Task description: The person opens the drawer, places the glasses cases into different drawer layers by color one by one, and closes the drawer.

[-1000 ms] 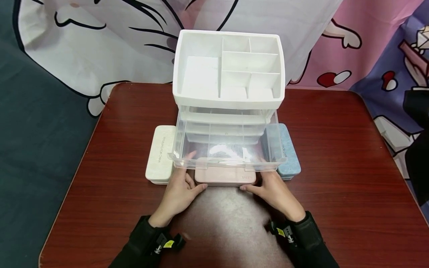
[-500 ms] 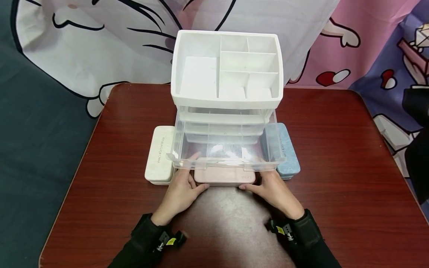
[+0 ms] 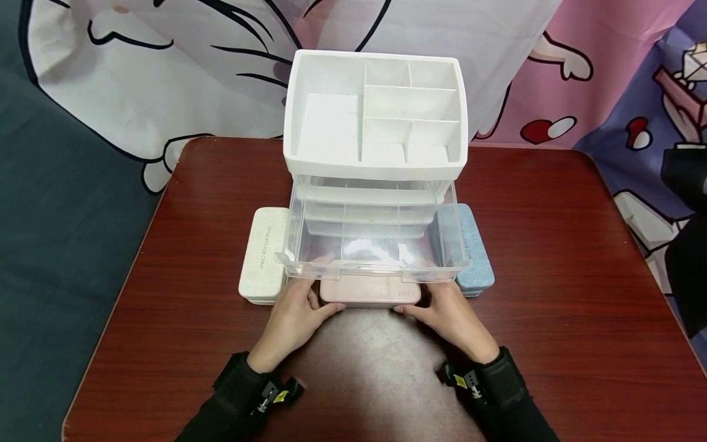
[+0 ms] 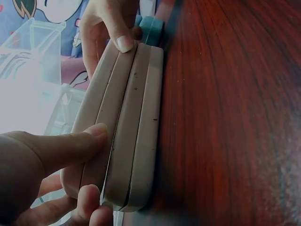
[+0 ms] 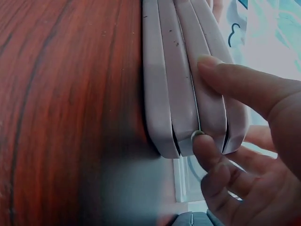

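Note:
Two pink cases with rounded corners lie stacked, the upper pink case (image 3: 370, 290) showing in front of and partly beneath a clear plastic drawer (image 3: 372, 273). My left hand (image 3: 293, 316) grips the upper case's left end, thumb on its front side and fingers around the end. At the other end my right hand (image 3: 455, 316) holds it the same way. In the left wrist view, the lower pink case (image 4: 134, 155) rests on the table under it. The drawer covers part of the fingers in the head view.
The clear drawer is pulled out from a white organizer (image 3: 375, 172) with top compartments. A cream case (image 3: 264, 255) lies left of the drawer and a blue case (image 3: 476, 252) right of it, on the dark red table (image 3: 552, 276). A printed curtain hangs behind.
My left hand's index finger has shifted slightly to the right beneath the drawer. Both thumbs stay at the pink case's front side, and the other things have not moved.

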### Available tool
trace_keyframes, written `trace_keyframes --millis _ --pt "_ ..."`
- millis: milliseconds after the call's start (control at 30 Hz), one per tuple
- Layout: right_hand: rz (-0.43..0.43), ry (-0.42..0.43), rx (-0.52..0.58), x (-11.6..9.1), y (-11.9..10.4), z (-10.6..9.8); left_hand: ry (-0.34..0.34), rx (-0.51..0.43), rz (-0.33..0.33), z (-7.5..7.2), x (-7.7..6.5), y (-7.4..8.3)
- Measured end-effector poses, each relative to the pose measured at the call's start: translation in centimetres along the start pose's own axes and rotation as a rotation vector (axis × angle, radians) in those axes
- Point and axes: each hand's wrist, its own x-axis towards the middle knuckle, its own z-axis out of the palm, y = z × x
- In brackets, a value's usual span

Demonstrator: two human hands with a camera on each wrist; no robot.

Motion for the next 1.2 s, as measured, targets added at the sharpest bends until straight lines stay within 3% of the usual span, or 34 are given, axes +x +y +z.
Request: trace_keyframes --millis 300,600,767,1033,1200 --pt "-0.035 0.037 -0.031 -0.4 0.0 -0.2 0.034 0.047 0.057 -0.3 -0.5 0.1" --pt "-0.084 0.088 -0.055 -1.0 -0.2 -0.3 0.032 0.034 0.054 -0.7 -1.1 0.4" --pt "-0.110 0.119 -0.063 -1.5 -0.3 -0.3 0.039 0.060 0.091 -1.1 -1.5 0.7" --pt "-0.152 0.105 -0.053 -2.3 -0.1 -0.3 -0.009 0.083 0.094 -2.1 -2.1 0.9" --pt "-0.184 0.097 -0.019 -2.6 -0.2 -0.4 -0.020 0.081 0.136 -2.5 -2.5 1.0"
